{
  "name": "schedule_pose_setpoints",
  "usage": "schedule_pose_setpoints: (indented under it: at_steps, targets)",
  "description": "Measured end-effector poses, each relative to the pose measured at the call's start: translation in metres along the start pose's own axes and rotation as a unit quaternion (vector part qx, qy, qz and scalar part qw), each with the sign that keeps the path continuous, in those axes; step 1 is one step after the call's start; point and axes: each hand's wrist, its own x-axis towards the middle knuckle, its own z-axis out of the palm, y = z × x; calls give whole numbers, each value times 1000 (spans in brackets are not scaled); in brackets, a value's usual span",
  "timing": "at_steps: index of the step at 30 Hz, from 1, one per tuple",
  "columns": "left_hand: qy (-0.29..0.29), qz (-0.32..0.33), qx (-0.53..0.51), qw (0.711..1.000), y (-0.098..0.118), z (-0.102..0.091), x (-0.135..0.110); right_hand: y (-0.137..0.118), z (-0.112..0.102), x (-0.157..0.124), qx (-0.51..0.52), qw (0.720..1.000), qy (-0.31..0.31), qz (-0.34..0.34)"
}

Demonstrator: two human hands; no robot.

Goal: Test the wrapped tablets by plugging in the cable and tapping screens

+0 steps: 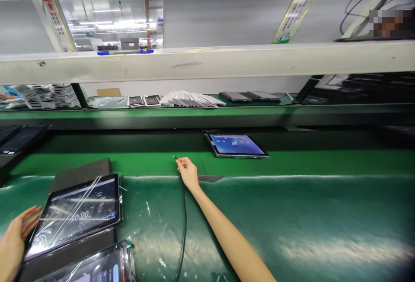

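My right hand (188, 172) reaches forward over the green mat and pinches the plug end of a black cable (184, 225), which trails back toward me along my forearm. My left hand (14, 238) is at the lower left, fingers spread, its palm against the left edge of a tablet (76, 213) with a lit screen under a glossy film. That tablet leans on a dark foam block (81, 171). A second tablet (97, 267) lies just below it. A third tablet (236, 145), showing a blue screen, lies flat on the belt beyond my right hand.
A green conveyor belt (292, 163) runs left to right past the mat. Behind it a ledge holds stacked white leaflets (191, 98), dark tablets (249, 96) and small devices (144, 100). A white shelf beam (207, 61) crosses overhead. Dark trays (16, 139) sit at the left.
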Motion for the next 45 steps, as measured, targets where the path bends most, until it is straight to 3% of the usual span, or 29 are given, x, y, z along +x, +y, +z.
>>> schedule_pose_setpoints:
  at_steps: [6, 14, 17, 24, 27, 29, 34, 37, 42, 45]
  targets:
    - [-13, 11, 4, 1000, -6, 0, 7, -8, -2, 1, -19, 1000, 0, 3]
    - [-34, 44, -56, 997, 26, 26, -18, -35, -3, -7, 13, 1000, -18, 8]
    - [-62, 42, -88, 993, 28, 31, -21, -46, 21, -18, 43, 997, -65, 6]
    - [-159, 75, -59, 983, 22, 21, -21, -85, 111, -60, 100, 975, -198, -10]
    - [-276, 103, 18, 955, 28, 11, -32, -90, 129, -68, 113, 970, -215, -5]
    - [-309, 103, 54, 944, 34, 7, -41, -89, 130, -69, 114, 971, -209, 2]
    - [-268, 61, -1, 961, 42, 12, -53, -85, 125, -69, 108, 974, -197, 11]
    - [-241, 49, -24, 969, 41, 17, -51, -85, 125, -70, 104, 975, -196, 6]
    - [-134, -15, -70, 988, 38, 24, -43, -84, 126, -71, 94, 975, -201, 0]
    - [-126, -20, -61, 990, 40, 25, -42, -84, 126, -70, 91, 973, -211, -3]
